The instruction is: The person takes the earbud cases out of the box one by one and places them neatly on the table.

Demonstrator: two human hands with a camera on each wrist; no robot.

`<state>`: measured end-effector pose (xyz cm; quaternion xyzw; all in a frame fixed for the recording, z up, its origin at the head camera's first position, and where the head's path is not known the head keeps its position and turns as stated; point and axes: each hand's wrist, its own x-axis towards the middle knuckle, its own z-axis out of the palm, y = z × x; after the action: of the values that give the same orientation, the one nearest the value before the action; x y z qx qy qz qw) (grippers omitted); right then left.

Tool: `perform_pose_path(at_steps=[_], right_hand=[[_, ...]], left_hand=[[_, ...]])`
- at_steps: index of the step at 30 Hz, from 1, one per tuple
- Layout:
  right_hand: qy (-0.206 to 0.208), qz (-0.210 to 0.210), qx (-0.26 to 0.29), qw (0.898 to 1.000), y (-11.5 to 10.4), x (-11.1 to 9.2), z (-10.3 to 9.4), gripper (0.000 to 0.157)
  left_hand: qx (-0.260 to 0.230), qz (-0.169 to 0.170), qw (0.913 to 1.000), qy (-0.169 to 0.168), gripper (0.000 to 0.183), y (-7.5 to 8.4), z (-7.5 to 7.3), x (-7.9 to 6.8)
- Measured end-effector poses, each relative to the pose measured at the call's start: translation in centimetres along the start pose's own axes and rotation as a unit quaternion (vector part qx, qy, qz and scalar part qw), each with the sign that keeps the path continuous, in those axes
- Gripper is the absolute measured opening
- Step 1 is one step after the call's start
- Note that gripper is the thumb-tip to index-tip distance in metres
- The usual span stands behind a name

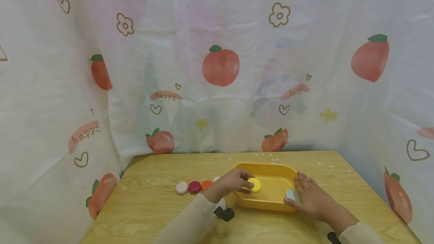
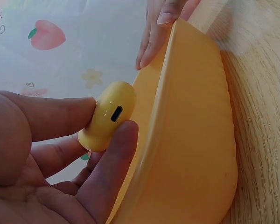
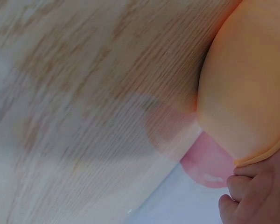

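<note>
A small round yellow case with a charging port (image 2: pixel 115 100) is pinched between the thumb and fingers of my left hand (image 1: pixel 232 182). In the head view this hand and the case are over the left side of a yellow plastic tray (image 1: pixel 262 206). My right hand (image 1: pixel 313 199) rests along the tray's right rim with its fingers extended. A pale blue-white piece (image 1: pixel 291 195) shows inside the tray beside the right thumb, partly hidden by that hand. In the right wrist view, the fingers (image 3: pixel 249 191) lie against the tray's edge.
Left of the tray stand round pieces in pale pink (image 1: pixel 181 188), magenta (image 1: pixel 194 187) and orange (image 1: pixel 206 185), with whitish ones partly hidden by my left arm. Small white flecks (image 1: pixel 274 159) dot the wooden table (image 1: pixel 152 206). A printed curtain (image 1: pixel 237 116) hangs behind and at both sides.
</note>
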<state>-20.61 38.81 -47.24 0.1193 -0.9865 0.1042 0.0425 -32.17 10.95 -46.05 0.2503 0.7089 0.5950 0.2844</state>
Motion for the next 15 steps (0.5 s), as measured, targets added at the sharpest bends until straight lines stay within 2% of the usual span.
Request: perform_pose_path(at_steps=[7, 15], right_hand=[[0.007, -0.001, -0.001, 1.0, 0.0, -0.2, -0.1, 0.091], [0.003, -0.003, 0.002, 1.0, -0.1, -0.1, -0.3, 0.091]], left_hand=[[0.026, 0.013, 0.9996, 0.001, 0.025, -0.2, -0.8, -0.9], [0.03, 0.022, 0.9992, 0.013, 0.027, 0.0, -2.0, -2.3]])
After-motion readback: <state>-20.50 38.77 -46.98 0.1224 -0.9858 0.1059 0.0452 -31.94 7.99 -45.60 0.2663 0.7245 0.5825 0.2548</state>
